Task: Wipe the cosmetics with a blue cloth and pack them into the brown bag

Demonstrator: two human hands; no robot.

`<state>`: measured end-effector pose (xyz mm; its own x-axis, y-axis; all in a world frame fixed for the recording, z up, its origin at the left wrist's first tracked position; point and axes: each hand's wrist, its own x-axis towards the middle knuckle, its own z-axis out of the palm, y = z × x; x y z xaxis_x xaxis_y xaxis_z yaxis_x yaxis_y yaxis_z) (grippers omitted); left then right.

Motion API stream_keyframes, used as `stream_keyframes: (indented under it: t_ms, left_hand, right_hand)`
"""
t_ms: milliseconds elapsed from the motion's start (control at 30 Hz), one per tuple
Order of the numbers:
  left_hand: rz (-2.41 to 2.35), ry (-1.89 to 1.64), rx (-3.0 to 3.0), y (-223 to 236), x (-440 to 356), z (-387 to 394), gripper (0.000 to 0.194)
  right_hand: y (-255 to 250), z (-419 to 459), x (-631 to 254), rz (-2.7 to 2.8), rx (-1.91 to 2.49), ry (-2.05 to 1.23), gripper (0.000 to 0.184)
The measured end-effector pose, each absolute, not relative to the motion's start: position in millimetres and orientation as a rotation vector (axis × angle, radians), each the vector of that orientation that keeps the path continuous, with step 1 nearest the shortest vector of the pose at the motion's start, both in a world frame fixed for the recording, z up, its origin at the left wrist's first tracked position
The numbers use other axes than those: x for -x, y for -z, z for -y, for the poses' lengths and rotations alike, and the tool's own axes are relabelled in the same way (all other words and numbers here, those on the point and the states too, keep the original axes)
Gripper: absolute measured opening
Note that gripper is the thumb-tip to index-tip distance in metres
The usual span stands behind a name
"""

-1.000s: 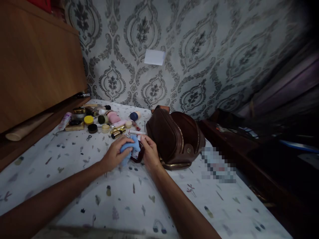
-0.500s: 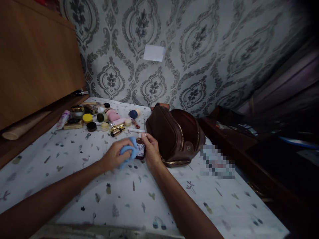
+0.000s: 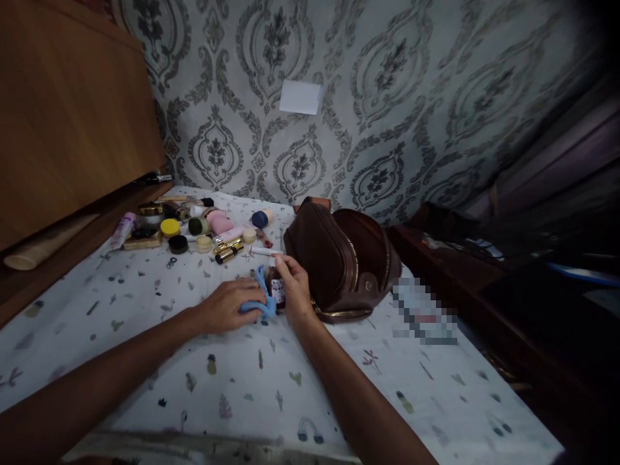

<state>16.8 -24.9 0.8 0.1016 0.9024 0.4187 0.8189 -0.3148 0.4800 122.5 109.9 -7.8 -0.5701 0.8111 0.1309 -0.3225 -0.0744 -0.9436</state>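
Note:
A light blue cloth [image 3: 264,302] is bunched in my left hand [image 3: 230,305], its fingers closed round it. The cloth touches the side of a small dark red bottle [image 3: 278,287] with a pale printed label. My right hand [image 3: 294,287] grips the bottle from the right, with the thumb and fingers near its top. A slim white stick-like item [image 3: 263,251] lies by my right fingertips; I cannot tell whether they touch it. Right behind that hand stands a brown leather bag [image 3: 334,265], unzipped.
Cosmetics crowd the back left of the patterned cloth [image 3: 252,400]: a yellow-lidded jar [image 3: 170,227], a black lid [image 3: 177,244], a pink sponge [image 3: 220,222], gold tubes [image 3: 228,250] and a navy-capped jar [image 3: 262,218]. A wooden cabinet [image 3: 77,116] rises at left. A blurred-out item [image 3: 423,311] lies right.
The bottle has turned and stands more upright in my right hand. My left hand has shifted slightly right and down with the blue cloth, which still presses by the bottle.

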Motion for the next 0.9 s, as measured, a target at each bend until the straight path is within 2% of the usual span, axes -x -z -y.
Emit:
stream_keyframes:
  t_ms: [133,300,400,667,767,900]
  left_hand:
    - [-1.648,-1.063,-2.126,-4.4,-16.0,25.6,0.012]
    - [-1.736,-1.405,-1.539,-10.3,-12.8,24.1,0.023]
    - [-1.768,-1.522,-1.522,-8.9,-11.3,21.9,0.026]
    - [-1.812,-0.939,-2.193,3.4,-18.3,23.0,0.02]
    - [-1.824,-0.961,-2.179,2.7,-20.0,23.5,0.016]
    - [-1.872,-1.186,-1.907,-0.5,-18.8,22.0,0.016]
  right_hand:
    - [5.2,-108.3,-122.8,1.379,0.544,-1.765,0.037]
    - [2.2,-106.3,-125.2,1.282,0.517,-1.857,0.036]
    - [2.9,-104.5,-124.1,1.23,0.461,-1.929,0.037]
    - [-0.7,-104.1,-125.9,1.195,0.506,-2.016,0.041]
    - [-0.4,-105.6,-125.8,1.246,0.561,-1.957,0.04]
    - [-1.2,-106.0,-126.0,1.2,0.573,-1.959,0.037]
